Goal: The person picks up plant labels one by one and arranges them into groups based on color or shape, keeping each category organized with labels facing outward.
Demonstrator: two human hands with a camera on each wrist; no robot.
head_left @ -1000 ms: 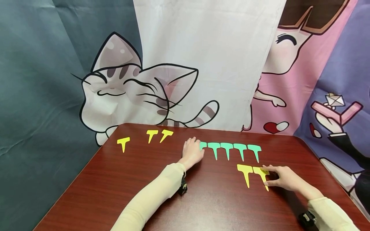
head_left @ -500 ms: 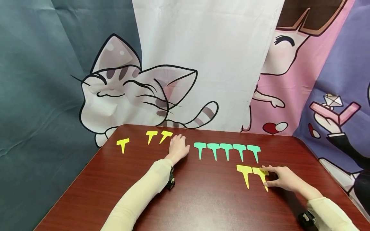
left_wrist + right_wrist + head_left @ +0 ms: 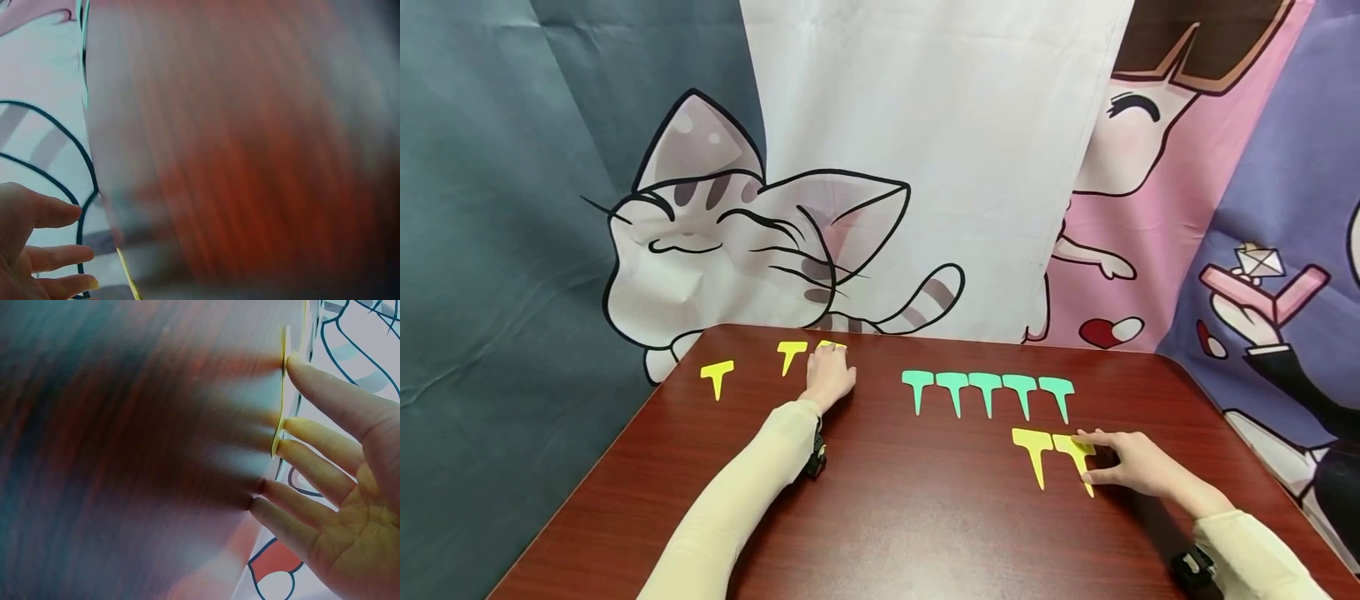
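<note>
My left hand (image 3: 830, 377) reaches over a yellow T-shaped plant label (image 3: 832, 343) at the far side of the table and hides most of it. In the left wrist view its thumb and fingers are extended, with a yellow label edge (image 3: 128, 275) lying just beyond the fingertips. My right hand (image 3: 1127, 461) rests its fingertips on another yellow plant label (image 3: 1063, 442), which lies flat. The right wrist view shows the thumb at the stem and two fingers at the head of that label (image 3: 279, 419). Left of it lies a matching yellow label (image 3: 1033, 450).
Several teal T-shaped plant labels (image 3: 952, 381) form a side-by-side row behind the right-hand yellow pair. Two more yellow labels lie at far left, one nearer the edge (image 3: 717, 375) and one farther back (image 3: 790, 354). A cartoon-printed cloth (image 3: 962, 167) hangs behind the brown table (image 3: 880, 517).
My left hand has moved left from the teal row, uncovering its leftmost label, to the far yellow label. My right hand has stayed in place on its yellow label.
</note>
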